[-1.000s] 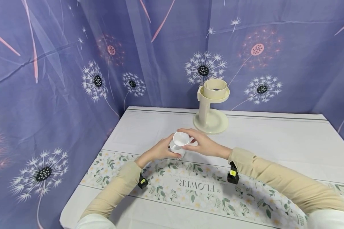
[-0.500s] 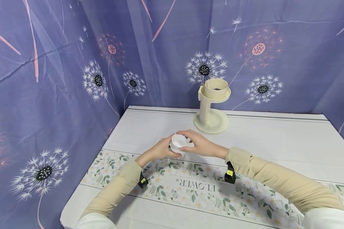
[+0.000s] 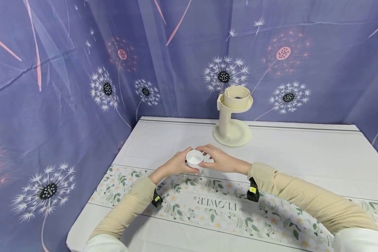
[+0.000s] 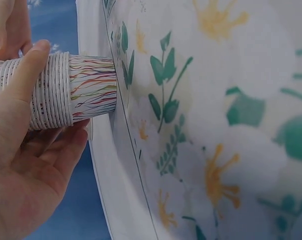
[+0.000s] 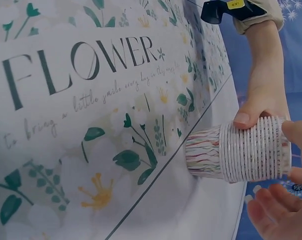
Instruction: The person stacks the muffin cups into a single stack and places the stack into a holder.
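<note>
A stack of nested white paper cups (image 3: 194,159) stands upright on the table, its rims close together. Colored wavy lines run round the lowest paper cup (image 4: 93,85) in the left wrist view. My left hand (image 3: 176,163) grips the stack from the left, thumb on the near side and fingers behind it. From the right, my right hand (image 3: 219,159) holds the top rim between thumb and index finger. In the right wrist view, the other fingers (image 5: 278,202) of that hand curve beside the stack.
Behind the hands stands a cream cup holder (image 3: 224,122) with a round base and a raised ring. A white cloth (image 3: 286,150) with a floral band covers the table. Purple dandelion-print curtains (image 3: 182,70) hang at the back and left.
The top paper cup, held by my right hand, has come down into the stack in my left hand. The right hand has lowered slightly with it; the left has stayed in place.
</note>
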